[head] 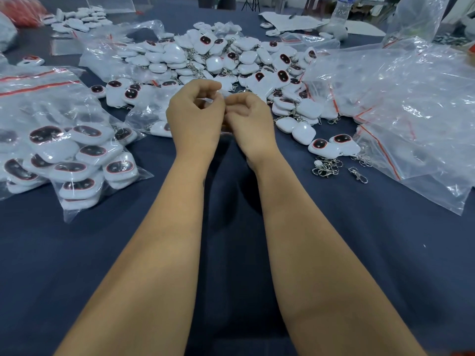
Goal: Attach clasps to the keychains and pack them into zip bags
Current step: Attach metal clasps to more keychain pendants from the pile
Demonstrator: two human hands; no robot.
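Observation:
My left hand [195,119] and my right hand [250,124] meet above the middle of the dark blue table [231,253]. Their fingers are curled and the fingertips touch. Together they pinch a small pale piece, seemingly a keychain part, which is almost fully hidden. Just behind them lies a big heap of white keychains [226,60] with dark oval faces. Loose metal clasps [327,167] lie at the right, with one single clasp [357,174] beside them. Two white keychains [332,146] sit just above the clasps.
Zip bags filled with keychains [74,160] lie at the left. A pile of empty clear zip bags [411,104] covers the right side. More keychains [79,20], papers and a plastic bottle [340,11] stand at the far edge.

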